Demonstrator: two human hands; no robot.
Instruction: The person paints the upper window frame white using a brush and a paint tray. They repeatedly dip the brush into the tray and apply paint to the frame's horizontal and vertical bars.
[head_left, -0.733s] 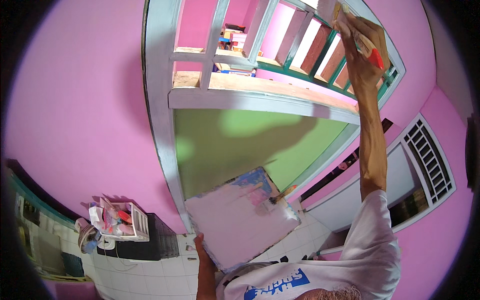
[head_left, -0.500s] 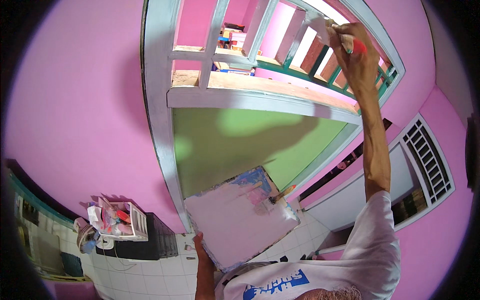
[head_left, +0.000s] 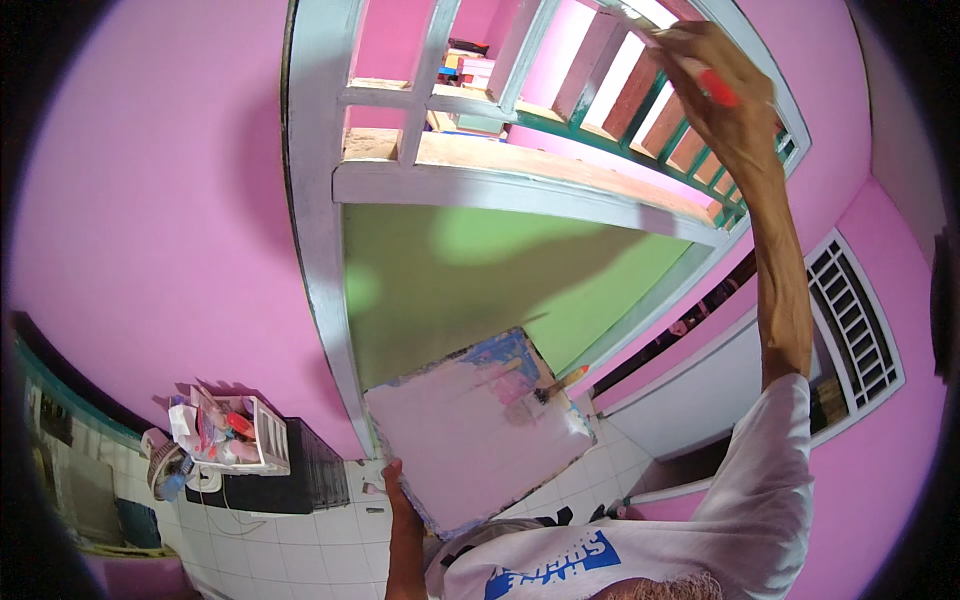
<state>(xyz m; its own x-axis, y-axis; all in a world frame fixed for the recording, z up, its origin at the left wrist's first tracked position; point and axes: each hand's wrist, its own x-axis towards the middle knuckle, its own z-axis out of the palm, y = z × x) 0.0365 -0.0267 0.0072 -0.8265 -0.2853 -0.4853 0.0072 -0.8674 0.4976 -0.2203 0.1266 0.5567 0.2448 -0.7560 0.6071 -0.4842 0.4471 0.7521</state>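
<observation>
My right hand [head_left: 722, 95] is raised at the upper right, its fingers closed round a paintbrush with a red handle end [head_left: 718, 88]. The brush tip [head_left: 636, 20] is at the upper part of a slatted wooden frame [head_left: 470, 197], partly pale grey and partly green. Low in the middle, my left hand [head_left: 396, 482] grips the near left edge of a paint-smeared board [head_left: 470, 440], mostly pale pink with blue patches. Only its thumb side shows. A dark-bristled brush [head_left: 562, 384] with a red-tipped handle lies on the board's right part.
A pink wall [head_left: 180, 200] rises along the left. Below it, a white basket [head_left: 270, 440] of odds and ends stands on a dark cabinet [head_left: 320, 475]. At the right is a pale door [head_left: 680, 395] with a barred window. White floor tiles [head_left: 270, 555] show below.
My right hand has shifted slightly right, and the brush tip has moved up along the slatted frame. The left hand keeps its hold on the board; the view has shifted a little.
</observation>
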